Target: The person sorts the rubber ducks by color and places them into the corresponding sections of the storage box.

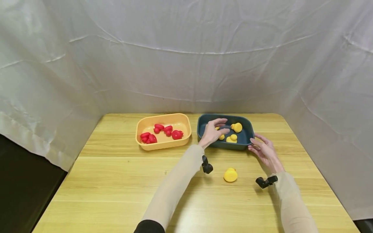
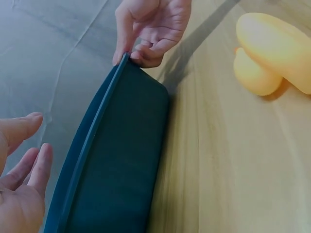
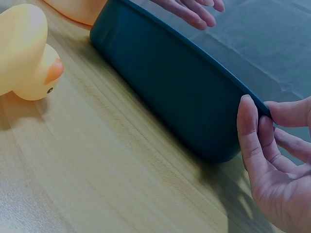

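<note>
Nearest the camera, in the lower middle of the head view, a yellow duck (image 1: 230,175) is seen alone on the wooden worktop (image 1: 116,181), between the two sleeved forearms and apart from both hands.

Just beyond it, the dark blue tray (image 1: 222,145) is met at its right-hand near corner by the right hand (image 1: 264,150). In the right wrist view the rim is seen caught between the thumb and the fingertips (image 3: 249,121), so a light pinch on the tray's edge can be read, with the rest of the hand relaxed.

The left hand (image 1: 213,130) is held over the left part of the tray, its fingers spread and nearly straight; nothing is gripped by it. Whether the fingertips touch a duck inside cannot be told. Three more yellow ducks (image 1: 236,127) are visible in the tray around and right of that hand.

Further left in the frame, level with the blue tray, an orange tray (image 1: 163,145) is seen holding several red ducks (image 1: 177,134).

A slip is judged the likeliest trouble: the tray is held only by a fingertip pinch at one corner, so a tug could tilt or skid it and tumble the ducks inside. The loose duck could also be knocked away by a passing forearm.
</note>
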A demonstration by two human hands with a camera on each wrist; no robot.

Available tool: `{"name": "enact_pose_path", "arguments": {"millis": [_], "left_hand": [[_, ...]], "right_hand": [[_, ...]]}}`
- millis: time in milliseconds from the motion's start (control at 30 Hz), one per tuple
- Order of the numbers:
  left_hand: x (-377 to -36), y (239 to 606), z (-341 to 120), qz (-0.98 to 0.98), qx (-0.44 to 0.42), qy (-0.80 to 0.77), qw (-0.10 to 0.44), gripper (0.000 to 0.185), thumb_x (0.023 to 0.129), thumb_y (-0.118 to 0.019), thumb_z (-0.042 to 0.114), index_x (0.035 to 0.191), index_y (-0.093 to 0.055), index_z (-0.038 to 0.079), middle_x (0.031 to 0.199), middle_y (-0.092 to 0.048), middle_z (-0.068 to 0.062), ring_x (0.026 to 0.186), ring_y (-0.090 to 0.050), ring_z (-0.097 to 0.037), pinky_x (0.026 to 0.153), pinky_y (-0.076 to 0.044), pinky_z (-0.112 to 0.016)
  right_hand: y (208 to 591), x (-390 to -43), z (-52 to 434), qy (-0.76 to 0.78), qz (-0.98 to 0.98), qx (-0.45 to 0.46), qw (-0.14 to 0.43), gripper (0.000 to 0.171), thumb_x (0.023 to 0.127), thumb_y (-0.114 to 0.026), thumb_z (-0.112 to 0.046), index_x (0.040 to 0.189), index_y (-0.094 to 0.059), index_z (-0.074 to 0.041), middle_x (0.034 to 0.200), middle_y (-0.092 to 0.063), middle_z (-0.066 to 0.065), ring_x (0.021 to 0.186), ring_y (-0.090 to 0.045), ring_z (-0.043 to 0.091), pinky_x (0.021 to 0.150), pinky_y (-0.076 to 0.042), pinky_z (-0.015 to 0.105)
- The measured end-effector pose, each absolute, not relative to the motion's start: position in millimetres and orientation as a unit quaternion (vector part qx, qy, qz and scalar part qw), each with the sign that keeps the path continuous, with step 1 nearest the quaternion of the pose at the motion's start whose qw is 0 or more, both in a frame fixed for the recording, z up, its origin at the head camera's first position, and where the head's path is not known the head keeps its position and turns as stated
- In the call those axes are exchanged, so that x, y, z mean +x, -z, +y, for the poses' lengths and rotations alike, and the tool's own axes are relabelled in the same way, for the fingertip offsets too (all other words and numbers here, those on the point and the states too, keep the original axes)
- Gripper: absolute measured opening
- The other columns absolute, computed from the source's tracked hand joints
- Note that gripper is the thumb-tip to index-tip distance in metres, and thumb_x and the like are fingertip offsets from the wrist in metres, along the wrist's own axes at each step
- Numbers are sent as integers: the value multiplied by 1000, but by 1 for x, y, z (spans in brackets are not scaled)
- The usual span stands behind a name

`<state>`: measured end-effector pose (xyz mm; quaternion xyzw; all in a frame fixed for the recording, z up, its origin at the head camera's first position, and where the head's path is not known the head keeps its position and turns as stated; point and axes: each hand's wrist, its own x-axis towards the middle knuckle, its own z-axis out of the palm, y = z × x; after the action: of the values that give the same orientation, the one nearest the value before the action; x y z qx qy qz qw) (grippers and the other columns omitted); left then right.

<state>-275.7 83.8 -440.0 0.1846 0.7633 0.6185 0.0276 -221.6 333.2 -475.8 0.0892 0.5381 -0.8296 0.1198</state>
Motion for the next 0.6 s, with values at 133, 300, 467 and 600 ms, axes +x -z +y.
{"name": "enact_pose_path", "arguments": {"millis": [133,300,467,600], "left_hand": [[-268,437,82,768,190,-610,39,41,76,-70,24,115,-58,25,115,-61,2,109,-57,-21,79,-52,-20],[-249,421,76,759,206,-616,56,42,76,-70,16,117,-57,15,115,-60,-7,103,-60,-20,80,-53,-21],[-236,418,74,737,242,-629,47,42,76,-68,5,117,-56,6,115,-58,-11,106,-58,-21,88,-51,-29],[-238,432,75,734,257,-626,50,41,76,-69,10,116,-57,8,115,-59,-5,107,-56,-17,92,-49,-29]], "right_hand": [[475,-221,333,830,537,88,122,69,86,-57,-10,142,-17,-9,80,-63,6,68,-64,15,66,-56,24],[474,-221,333,828,539,92,124,68,87,-56,-10,143,-17,-9,80,-62,6,68,-64,15,67,-56,24],[473,-220,333,829,536,93,124,69,87,-56,-10,143,-16,-9,81,-62,7,68,-64,16,67,-56,24],[473,-220,332,830,535,93,125,69,87,-56,-10,143,-15,-9,81,-63,6,68,-64,15,67,-56,24]]}}
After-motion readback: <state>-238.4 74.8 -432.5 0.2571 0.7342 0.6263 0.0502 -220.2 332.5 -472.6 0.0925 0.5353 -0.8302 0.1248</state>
